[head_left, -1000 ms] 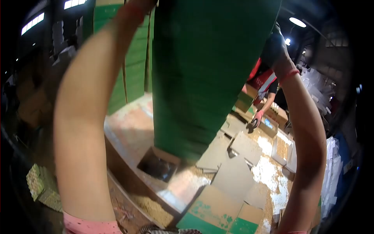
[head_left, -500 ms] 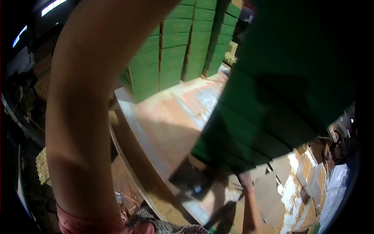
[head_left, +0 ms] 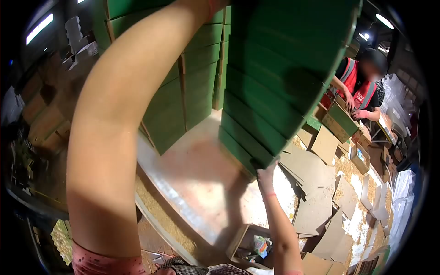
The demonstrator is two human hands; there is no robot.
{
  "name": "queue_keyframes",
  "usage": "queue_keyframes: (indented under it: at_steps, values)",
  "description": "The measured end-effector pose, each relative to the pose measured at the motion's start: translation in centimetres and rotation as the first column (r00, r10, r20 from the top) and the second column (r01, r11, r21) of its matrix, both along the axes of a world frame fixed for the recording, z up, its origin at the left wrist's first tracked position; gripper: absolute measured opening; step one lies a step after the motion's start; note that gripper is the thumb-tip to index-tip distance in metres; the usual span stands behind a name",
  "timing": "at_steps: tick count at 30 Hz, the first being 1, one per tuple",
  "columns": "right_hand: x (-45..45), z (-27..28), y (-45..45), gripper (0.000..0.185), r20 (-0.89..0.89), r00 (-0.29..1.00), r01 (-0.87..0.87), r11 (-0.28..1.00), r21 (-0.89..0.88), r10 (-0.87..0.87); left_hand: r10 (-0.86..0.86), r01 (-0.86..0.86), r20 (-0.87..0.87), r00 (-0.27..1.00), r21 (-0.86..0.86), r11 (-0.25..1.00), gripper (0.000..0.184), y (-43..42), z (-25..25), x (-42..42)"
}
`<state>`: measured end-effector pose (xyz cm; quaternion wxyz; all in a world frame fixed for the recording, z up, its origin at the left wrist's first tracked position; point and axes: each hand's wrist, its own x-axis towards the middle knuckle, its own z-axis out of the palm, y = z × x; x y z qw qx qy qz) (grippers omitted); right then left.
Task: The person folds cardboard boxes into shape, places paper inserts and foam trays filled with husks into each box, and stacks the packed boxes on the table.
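A tall stack of green boxes (head_left: pixel 270 82) stands tilted in front of me, its upper end running out of the top of the view. My right hand (head_left: pixel 266 178), in a pale glove, grips the lower near corner of this stack, with its fingers partly hidden under the bottom box. Across the left side my left arm reaches upward. Only the cuff and a sliver of my left hand (head_left: pixel 222 3) show at the top edge, beside the stack's upper part, so its fingers are hidden.
More stacked green boxes (head_left: pixel 199 78) stand behind on a pale platform (head_left: pixel 197 169). Near my right forearm sits an open carton (head_left: pixel 243 240) with small packets. Flattened cardboard (head_left: pixel 316 201) lies at right. A co-worker (head_left: pixel 364 85) in a red vest handles a box farther off.
The held stack has moved left and come more upright. My right hand has risen with its bottom corner. The view has swung right, bringing the co-worker and open carton into sight.
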<state>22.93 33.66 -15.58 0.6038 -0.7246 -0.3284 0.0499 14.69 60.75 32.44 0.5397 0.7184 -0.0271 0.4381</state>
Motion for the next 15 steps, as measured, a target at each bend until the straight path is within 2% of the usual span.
queue_keyframes:
  at_steps: [1,2,3,4,7,8,9,10,11,12,13,14,15]
  values:
    - [0.6,-0.5,2.2,0.094,-0.032,0.999,0.016,0.999,0.045,-0.015,-0.126,0.124,0.030,0.992,0.058,0.991,0.061,4.1,-0.1,2.3]
    - [1.2,-1.1,4.4,0.094,-0.064,0.998,0.034,0.995,0.090,-0.028,0.020,-0.016,0.070,0.997,-0.049,0.999,0.067,4.9,-0.5,3.2]
    - [1.9,-1.2,6.1,0.096,-0.074,0.996,0.049,0.996,0.075,-0.044,0.014,-0.011,0.079,0.997,-0.042,0.999,0.067,9.2,-1.2,5.2]
    - [2.6,-1.4,7.7,0.097,-0.084,0.995,0.064,0.996,0.060,-0.059,0.086,-0.081,0.049,0.995,-0.101,0.992,0.067,10.3,-2.0,6.0]
    - [4.1,-1.2,12.1,0.097,-0.017,0.988,0.154,0.988,0.019,-0.153,0.383,-0.381,0.014,0.923,-0.086,0.921,0.066,11.5,-3.5,7.2]
    - [4.7,-0.9,13.3,0.099,-0.055,0.986,0.157,0.987,-0.035,-0.159,0.527,-0.526,0.014,0.850,-0.047,0.849,0.066,11.4,-3.7,7.8]
    - [5.1,-0.4,14.3,0.099,-0.058,0.986,0.148,0.984,-0.097,-0.154,0.690,-0.694,0.082,0.719,0.051,0.718,0.066,10.2,-3.6,7.7]
    - [5.5,-0.1,15.4,0.098,-0.004,0.988,0.152,0.979,-0.134,-0.154,0.793,-0.826,0.231,0.564,0.154,0.542,0.066,9.0,-3.9,8.1]
    - [5.9,0.4,16.5,0.098,0.035,0.990,0.141,0.978,-0.153,-0.137,0.785,-0.889,0.419,0.457,0.235,0.393,0.066,7.2,-4.2,8.1]
    - [6.2,0.9,17.6,0.098,0.074,0.990,0.130,0.977,-0.172,-0.119,0.470,-0.907,0.776,0.420,0.348,0.236,0.059,6.9,-5.4,9.0]
    - [6.9,0.5,18.5,0.099,0.073,0.992,0.112,0.982,-0.152,-0.102,0.353,-0.872,0.800,0.486,0.472,0.130,0.056,3.3,-6.6,8.1]
    - [7.6,0.2,19.5,0.100,0.072,0.994,0.094,0.987,-0.133,-0.084,0.260,-0.808,0.788,0.559,0.588,-0.046,0.057,0.8,-7.5,7.3]
    - [8.6,-1.0,20.1,0.101,0.046,0.995,0.093,0.991,-0.093,-0.089,0.110,-0.697,0.703,0.702,0.711,-0.096,0.057,-0.3,-8.8,7.8]
